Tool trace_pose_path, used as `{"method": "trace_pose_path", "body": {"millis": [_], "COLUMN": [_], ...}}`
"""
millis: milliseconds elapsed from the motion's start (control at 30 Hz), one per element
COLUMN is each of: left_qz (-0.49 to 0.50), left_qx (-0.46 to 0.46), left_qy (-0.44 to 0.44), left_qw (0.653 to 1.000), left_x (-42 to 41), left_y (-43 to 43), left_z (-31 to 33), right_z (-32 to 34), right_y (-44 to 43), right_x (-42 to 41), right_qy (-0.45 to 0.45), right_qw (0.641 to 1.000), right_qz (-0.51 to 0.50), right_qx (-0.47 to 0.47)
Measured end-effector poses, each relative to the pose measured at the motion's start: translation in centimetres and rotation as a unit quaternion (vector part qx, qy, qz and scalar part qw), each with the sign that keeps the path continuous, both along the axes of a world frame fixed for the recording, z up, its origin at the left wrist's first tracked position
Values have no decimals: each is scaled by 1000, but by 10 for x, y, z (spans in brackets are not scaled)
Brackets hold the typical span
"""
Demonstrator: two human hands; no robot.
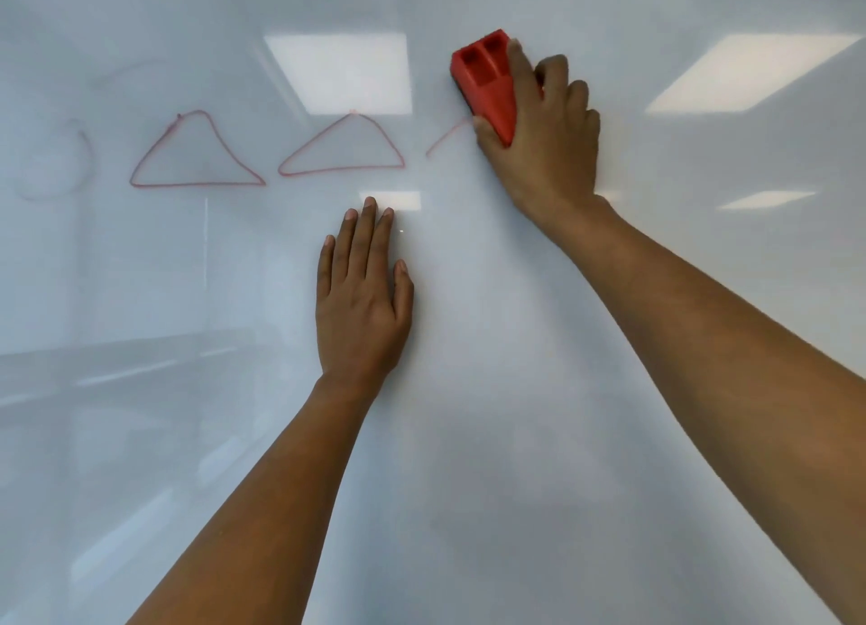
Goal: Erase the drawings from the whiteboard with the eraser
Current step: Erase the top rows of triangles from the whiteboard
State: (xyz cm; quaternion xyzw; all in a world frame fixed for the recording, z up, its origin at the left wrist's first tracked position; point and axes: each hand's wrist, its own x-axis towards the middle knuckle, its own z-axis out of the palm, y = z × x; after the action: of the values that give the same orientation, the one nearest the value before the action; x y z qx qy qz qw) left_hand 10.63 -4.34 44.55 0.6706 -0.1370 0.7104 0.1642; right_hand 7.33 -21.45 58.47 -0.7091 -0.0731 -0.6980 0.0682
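Observation:
A glossy whiteboard [609, 390] fills the view. My right hand [548, 146] grips a red eraser [487, 80] and holds it against the board at the upper right. Just left of the eraser is a short red stroke [445, 139], the remnant of a drawing. Two whole red triangles remain: one in the middle [342, 172] and one further left [197, 184]. A faint red curve [86, 141] sits at the far left beside a smudged patch. My left hand [363, 296] lies flat on the board below the middle triangle, fingers straight.
Ceiling lights reflect off the board as bright rectangles [342, 71] at the top and right. No edge or tray of the board is in view.

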Motion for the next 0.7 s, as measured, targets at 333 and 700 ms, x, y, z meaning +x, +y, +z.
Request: {"method": "trace_pose_path", "body": {"millis": [333,700], "left_qz": [-12,-63], "left_qx": [5,59], "left_qy": [13,9], "left_qw": [1000,996], "left_x": [-1,-14], "left_y": [2,28], "left_z": [0,1], "right_z": [-55,-8], "right_y": [3,54], "right_x": [1,6], "right_qy": [-3,-8], "right_qw": [981,999], "right_qz": [-30,-15], "right_qx": [-193,39]}}
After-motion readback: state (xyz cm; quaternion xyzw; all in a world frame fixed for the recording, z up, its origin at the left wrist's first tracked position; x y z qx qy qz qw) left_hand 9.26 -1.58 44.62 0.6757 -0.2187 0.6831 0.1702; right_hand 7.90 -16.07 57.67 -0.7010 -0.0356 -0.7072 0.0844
